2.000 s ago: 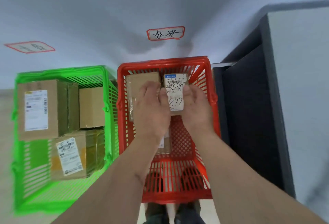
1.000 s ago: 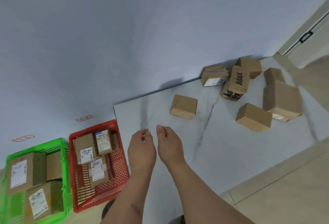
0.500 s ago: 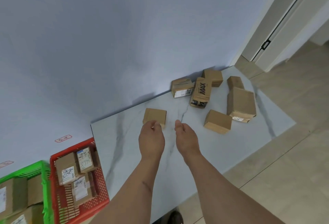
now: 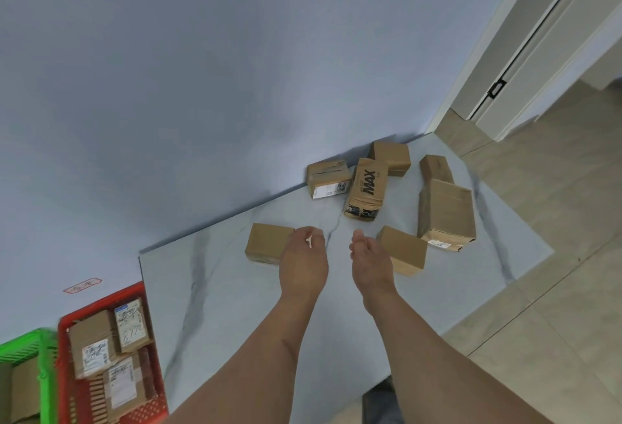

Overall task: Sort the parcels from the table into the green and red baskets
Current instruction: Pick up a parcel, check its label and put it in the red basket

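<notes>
Your left hand (image 4: pixel 304 262) reached over the plain brown cardboard parcel (image 4: pixel 267 242), fingers loosely curled, gripping nothing. Your right hand (image 4: pixel 370 263) hovered beside another small brown cardboard box (image 4: pixel 405 250), fingers relaxed and empty.

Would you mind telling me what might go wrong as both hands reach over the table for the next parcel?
The plain brown cardboard parcel by the left hand shows no label, so its basket is a guess. The right hand could nudge the small brown box towards the marble table's near edge.
</notes>
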